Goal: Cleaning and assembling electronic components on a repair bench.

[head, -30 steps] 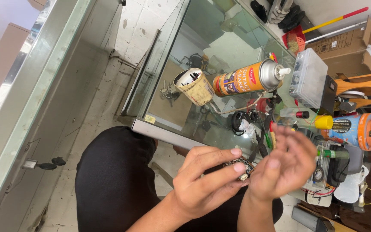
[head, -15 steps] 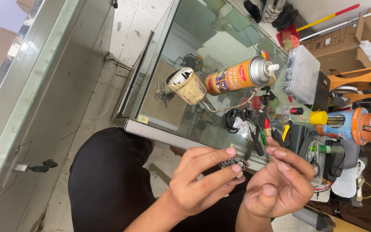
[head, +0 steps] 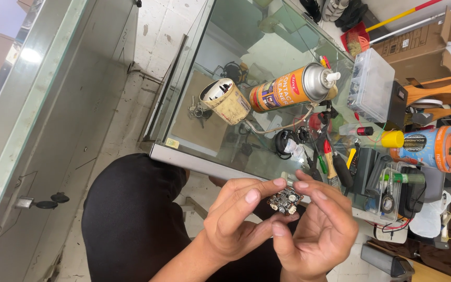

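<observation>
Two hands — left hand [head: 236, 222], right hand [head: 317, 235] — pinched one small circuit board [head: 284, 201] at lower centre. Its parts were too small to make out — one orange spray can [head: 288, 89] lay above.

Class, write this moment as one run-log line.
left hand: holds circuit board | right hand: holds circuit board | nearby: spray can on glass counter

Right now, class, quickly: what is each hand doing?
Left hand: grip closed, pinching the small circuit board between fingertips.
Right hand: fingers curled, fingertips on the same board from the other side.
</observation>
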